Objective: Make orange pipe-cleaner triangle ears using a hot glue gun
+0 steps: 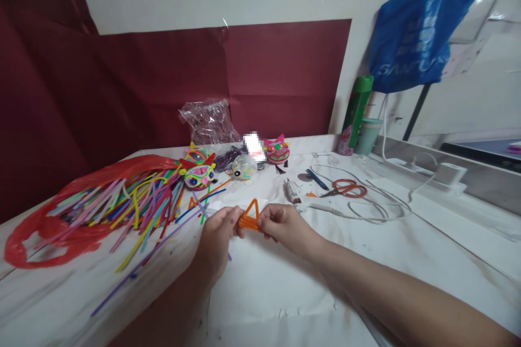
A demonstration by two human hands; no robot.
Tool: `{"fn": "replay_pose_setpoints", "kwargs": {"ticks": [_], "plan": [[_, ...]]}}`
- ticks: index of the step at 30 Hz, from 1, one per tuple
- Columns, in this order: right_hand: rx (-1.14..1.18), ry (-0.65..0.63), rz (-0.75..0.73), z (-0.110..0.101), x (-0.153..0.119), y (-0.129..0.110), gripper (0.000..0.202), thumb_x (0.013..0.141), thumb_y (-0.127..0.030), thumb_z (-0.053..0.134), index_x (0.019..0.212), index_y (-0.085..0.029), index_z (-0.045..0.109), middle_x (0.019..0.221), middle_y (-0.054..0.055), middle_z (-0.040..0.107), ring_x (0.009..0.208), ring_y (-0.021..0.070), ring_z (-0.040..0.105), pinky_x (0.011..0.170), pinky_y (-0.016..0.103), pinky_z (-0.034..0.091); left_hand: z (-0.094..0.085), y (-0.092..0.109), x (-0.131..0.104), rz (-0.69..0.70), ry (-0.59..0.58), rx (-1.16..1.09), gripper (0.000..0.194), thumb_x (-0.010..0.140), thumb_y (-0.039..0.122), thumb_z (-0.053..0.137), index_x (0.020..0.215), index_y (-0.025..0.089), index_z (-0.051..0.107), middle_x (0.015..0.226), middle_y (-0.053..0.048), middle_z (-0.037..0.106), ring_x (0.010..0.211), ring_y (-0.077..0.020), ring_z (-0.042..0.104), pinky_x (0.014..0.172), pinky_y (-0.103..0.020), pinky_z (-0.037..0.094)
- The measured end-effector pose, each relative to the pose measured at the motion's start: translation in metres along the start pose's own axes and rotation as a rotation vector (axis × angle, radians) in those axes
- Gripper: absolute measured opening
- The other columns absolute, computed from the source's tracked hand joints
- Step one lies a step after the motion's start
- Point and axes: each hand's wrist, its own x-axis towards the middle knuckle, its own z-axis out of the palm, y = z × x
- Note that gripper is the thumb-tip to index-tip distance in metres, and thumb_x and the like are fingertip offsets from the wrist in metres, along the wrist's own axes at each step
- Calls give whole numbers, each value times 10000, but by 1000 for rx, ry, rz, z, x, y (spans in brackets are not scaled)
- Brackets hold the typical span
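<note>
Between my two hands, above a white sheet (268,276), is an orange pipe cleaner (249,221) bent into a triangle with several strands along its base. My left hand (222,230) pinches its left corner between thumb and fingers. At the right corner, my right hand (285,225) has its fingers closed on the same piece. Just beyond the hands sits a clear round ball with a black-and-white eye (244,168). To its left is a colourful animal head (198,173) made of pipe cleaners, and behind to the right a pink one (278,150).
Many coloured pipe cleaners (138,200) lie on a red plastic bag (52,257) at left. On the right are orange-handled scissors (350,188), a blue cutter (317,179), a glue gun (292,191) and a looped white cable (391,209). A green spray can (358,103) stands behind.
</note>
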Motion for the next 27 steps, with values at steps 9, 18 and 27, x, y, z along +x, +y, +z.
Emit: {"fn": "replay_pose_setpoints", "kwargs": {"ticks": [9, 18, 27], "plan": [[-20, -10, -12, 1, -1, 0, 114, 633, -61, 498, 596, -156, 549, 444, -67, 512, 380, 37, 389, 381, 142, 286, 1, -3, -3, 33, 20, 112, 230, 686, 362, 623, 602, 151, 590, 511, 18, 528, 523, -118, 473, 549, -234, 365], [-41, -70, -20, -1, -3, -4, 69, 689, -165, 550, 643, -140, 594, 482, -46, 526, 406, 45, 400, 401, 156, 314, 5, -2, -3, -18, -91, -22, 126, 650, 262, 640, 653, 142, 603, 587, 6, 566, 586, -119, 497, 598, -240, 378], [-32, -90, -56, -5, 1, 3, 96, 649, -94, 526, 645, -143, 609, 519, -42, 556, 451, 55, 480, 453, 157, 375, 6, 0, 0, -94, -110, -66, 122, 592, 243, 646, 607, 139, 585, 542, 13, 524, 536, -104, 451, 570, -243, 358]]}}
